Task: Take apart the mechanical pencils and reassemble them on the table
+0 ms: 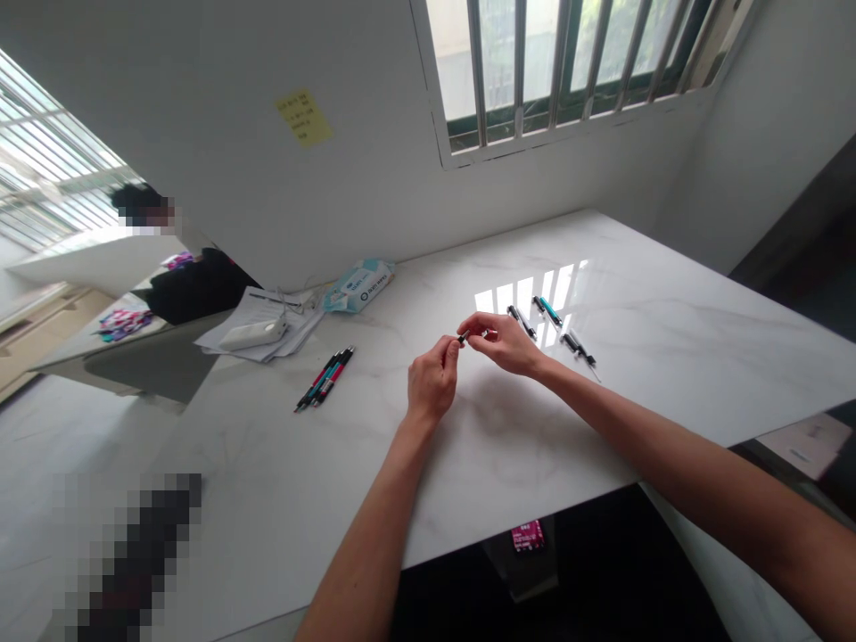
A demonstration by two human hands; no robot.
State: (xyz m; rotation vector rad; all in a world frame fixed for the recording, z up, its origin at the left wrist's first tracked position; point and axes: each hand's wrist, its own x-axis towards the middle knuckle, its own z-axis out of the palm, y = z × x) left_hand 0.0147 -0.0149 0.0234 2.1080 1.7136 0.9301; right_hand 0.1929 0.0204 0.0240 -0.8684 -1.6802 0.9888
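The left hand (pixel 432 379) pinches a small black pen part (pixel 461 339) above the desk (pixel 682 330), seemingly steadying it for the right hand (pixel 503 343), whose fingers curl in close; whether they grip, I can't tell. Loose pen pieces (pixel 551 311) lie right, probably for easy reach; pens (pixel 324 380) lie together left, apparently kept separate.

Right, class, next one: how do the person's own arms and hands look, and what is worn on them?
The left hand and right hand are without gloves. The left forearm and right forearm are bare, with no sleeve, watch or bracelet showing. Rings are too small to judge.
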